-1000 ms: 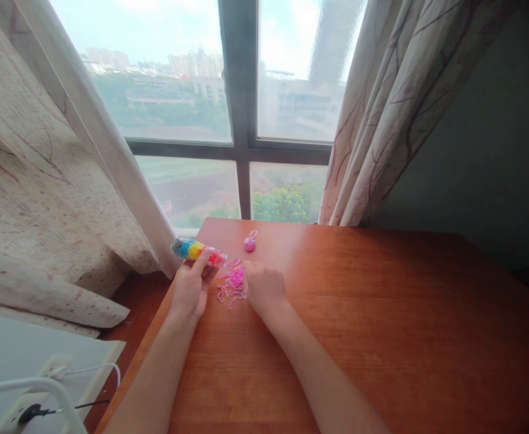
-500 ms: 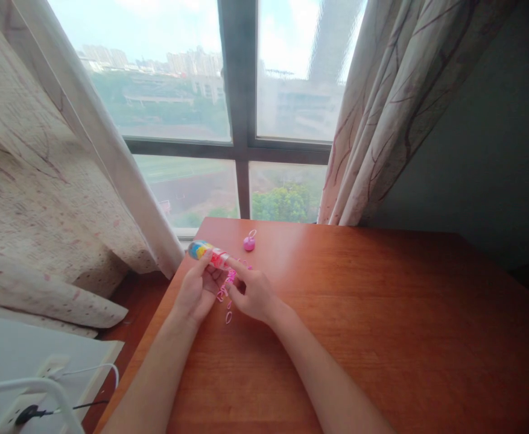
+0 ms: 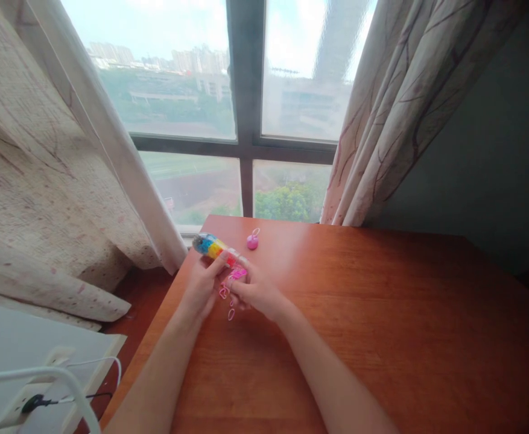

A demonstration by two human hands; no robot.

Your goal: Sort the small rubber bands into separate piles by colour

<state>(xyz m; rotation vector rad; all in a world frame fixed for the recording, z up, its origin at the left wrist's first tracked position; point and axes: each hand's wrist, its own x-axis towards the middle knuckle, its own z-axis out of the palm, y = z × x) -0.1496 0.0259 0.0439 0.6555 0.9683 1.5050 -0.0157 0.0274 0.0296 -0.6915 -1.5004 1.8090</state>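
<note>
My left hand point(image 3: 199, 290) is closed around a clear tube point(image 3: 213, 248) packed with small rubber bands in blue, yellow and red layers; the tube points up and to the left. My right hand point(image 3: 256, 292) is closed, pinching a bunch of pink rubber bands point(image 3: 237, 274) at the tube's near end. A few loose pink bands point(image 3: 228, 304) lie on the wooden table point(image 3: 382, 313) between my hands. A small pink cap with a loop point(image 3: 252, 241) rests on the table just beyond my hands.
Patterned curtains hang at the left point(image 3: 42, 181) and right point(image 3: 391, 108) of the window point(image 3: 246, 108) behind the table. A white surface with a socket and cable point(image 3: 42, 398) sits at the lower left, beside the table's left edge.
My right hand gathered the pink bands off the table and brought them to the tube's end. The pile on the table has shrunk to a few bands. The camera shifted slightly.
</note>
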